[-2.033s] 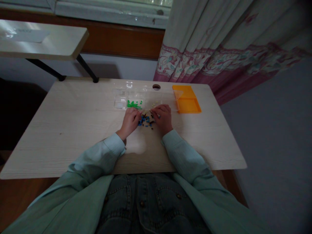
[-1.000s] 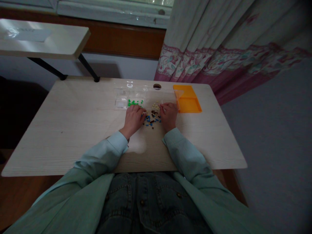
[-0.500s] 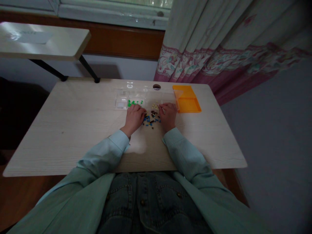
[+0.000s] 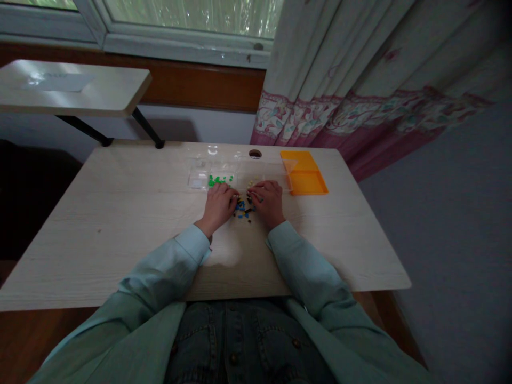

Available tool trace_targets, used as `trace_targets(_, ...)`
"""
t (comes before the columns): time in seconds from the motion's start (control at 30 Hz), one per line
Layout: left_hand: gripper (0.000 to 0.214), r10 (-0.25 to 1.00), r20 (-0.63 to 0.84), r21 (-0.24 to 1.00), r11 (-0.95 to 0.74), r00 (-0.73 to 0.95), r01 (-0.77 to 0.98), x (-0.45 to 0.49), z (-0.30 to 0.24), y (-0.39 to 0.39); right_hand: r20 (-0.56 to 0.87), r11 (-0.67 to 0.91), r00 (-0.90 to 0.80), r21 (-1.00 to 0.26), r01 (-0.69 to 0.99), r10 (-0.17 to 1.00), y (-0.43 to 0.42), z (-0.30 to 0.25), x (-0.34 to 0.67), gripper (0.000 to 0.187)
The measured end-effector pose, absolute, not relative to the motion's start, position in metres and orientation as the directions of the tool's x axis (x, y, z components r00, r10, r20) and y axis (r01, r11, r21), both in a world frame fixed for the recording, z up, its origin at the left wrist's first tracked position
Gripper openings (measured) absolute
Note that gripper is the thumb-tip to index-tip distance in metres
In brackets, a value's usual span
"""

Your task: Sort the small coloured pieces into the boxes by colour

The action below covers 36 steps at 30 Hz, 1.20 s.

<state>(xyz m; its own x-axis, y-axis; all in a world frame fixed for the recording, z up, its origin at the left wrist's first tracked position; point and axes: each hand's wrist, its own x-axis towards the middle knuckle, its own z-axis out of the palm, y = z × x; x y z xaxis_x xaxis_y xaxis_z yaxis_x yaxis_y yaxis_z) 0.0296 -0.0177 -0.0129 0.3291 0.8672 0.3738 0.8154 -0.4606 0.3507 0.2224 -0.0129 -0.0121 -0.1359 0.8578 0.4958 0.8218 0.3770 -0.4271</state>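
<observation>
Pcs [image 4: 240,206] btwn L hand [image 4: 219,207], R hand [image 4: 269,203]

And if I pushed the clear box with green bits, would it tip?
The clear box has straight edges, so it's probably stiff. It lies low and wide, so it would likely slide rather than tip. The green bits look loose, so they might jiggle.

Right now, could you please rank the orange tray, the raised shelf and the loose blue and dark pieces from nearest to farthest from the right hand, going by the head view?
From the right hand:
1. Blue and dark pieces, just to its left on the table.
2. Orange tray, off to its right.
3. Raised shelf, at the far left.
</observation>
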Motion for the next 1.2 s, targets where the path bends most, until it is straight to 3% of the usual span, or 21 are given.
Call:
trace_targets(0.43,0.014,0.879,0.347,0.328,-0.44,0.327,0.836,0.03,-0.012,-0.022,0.459,0.481,-0.296,-0.365,0.797,0.838,-0.018,-0.016,0.217,0.019)
trace_targets(1.2,0.013,0.869,0.384,0.351,-0.451,0.313,0.821,0.032,-0.016,-0.017,0.492,0.528,-0.334,-0.332,0.782,0.804,-0.01,-0.023,0.218,0.012)
